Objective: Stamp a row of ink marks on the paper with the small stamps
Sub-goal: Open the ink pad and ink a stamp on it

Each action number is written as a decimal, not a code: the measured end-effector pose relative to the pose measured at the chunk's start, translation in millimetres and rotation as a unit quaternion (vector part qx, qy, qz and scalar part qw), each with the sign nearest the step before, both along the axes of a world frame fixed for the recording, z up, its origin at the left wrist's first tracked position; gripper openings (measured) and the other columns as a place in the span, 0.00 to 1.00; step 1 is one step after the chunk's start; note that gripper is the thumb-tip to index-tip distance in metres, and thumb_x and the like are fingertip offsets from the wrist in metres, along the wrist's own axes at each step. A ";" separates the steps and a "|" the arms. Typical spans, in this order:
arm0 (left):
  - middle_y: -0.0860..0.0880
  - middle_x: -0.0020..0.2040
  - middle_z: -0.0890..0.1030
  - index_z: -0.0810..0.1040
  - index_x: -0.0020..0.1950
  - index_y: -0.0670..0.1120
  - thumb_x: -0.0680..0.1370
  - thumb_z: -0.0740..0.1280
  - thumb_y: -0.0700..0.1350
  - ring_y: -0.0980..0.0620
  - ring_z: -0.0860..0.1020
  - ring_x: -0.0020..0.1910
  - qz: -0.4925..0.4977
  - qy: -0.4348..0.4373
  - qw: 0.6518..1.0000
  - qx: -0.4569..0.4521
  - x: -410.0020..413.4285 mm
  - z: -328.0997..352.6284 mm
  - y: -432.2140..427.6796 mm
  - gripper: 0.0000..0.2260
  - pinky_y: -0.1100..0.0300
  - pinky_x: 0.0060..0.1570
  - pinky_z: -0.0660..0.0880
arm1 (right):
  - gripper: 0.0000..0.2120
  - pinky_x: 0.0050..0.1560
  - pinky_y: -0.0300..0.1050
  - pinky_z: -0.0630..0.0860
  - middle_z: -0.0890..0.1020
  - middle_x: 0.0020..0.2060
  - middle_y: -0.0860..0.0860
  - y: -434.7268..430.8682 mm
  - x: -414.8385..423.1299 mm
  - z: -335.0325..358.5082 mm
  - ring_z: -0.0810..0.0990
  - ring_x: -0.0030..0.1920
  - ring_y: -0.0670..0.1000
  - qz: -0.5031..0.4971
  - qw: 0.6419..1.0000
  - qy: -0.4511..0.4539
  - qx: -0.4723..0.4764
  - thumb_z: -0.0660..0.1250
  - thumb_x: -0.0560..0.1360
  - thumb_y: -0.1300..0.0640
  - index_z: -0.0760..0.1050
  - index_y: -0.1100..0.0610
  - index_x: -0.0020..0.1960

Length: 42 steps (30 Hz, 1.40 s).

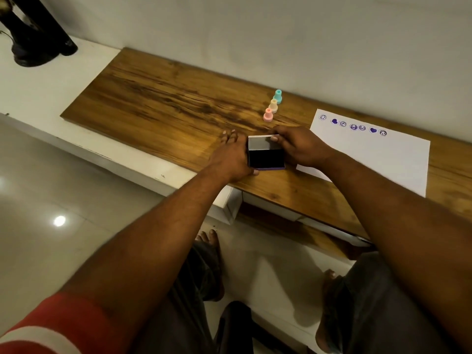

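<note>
Our left grip (229,157) lies with straight fingers against the open ink pad (266,158), our right grip (297,146) pinches its lid (263,143), and the small stamps (273,106) stand just past it, nearer the right grip, left of the paper (378,159).

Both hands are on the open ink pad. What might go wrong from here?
1. The ink pad lies open, its dark surface bare beside the right hand pinching the lid. Any ink that hand picks up might smear the paper by its wrist.
2. The pad sits near the front edge of the board. A slip of the bracing left hand might knock it off.
</note>
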<state>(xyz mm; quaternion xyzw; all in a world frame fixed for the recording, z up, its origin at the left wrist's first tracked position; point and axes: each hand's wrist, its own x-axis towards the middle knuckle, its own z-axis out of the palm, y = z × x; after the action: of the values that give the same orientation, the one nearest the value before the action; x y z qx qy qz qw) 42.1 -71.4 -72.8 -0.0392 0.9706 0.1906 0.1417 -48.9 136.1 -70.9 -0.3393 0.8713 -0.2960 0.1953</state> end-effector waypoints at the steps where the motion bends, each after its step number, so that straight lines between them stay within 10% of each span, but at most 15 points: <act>1: 0.39 0.83 0.60 0.57 0.82 0.42 0.70 0.80 0.58 0.43 0.49 0.84 0.001 0.001 1.000 0.005 0.2 1.0 -0.5 0.50 0.49 0.82 0.43 | 0.15 0.49 0.38 0.77 0.81 0.60 0.50 -1.1 -1.1 -0.6 0.78 0.58 0.49 -0.008 1.000 -0.004 -0.007 0.57 0.86 0.49 0.74 0.51 0.68; 42: 0.42 0.84 0.59 0.75 0.73 0.49 0.65 0.81 0.64 0.44 0.48 0.84 0.034 0.010 0.998 -0.056 9.4 11.7 -4.5 0.40 0.50 0.80 0.53 | 0.17 0.53 0.41 0.71 0.83 0.61 0.51 -27.8 -15.6 -23.4 0.78 0.57 0.52 -0.195 0.977 0.078 -0.037 0.67 0.81 0.46 0.80 0.50 0.67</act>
<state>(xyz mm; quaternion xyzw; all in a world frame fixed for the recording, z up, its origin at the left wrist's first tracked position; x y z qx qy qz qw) 51.5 -75.9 -61.1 -0.0778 0.9792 0.1415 0.1228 -64.5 108.3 -94.3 -0.1917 0.9217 -0.3330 0.0530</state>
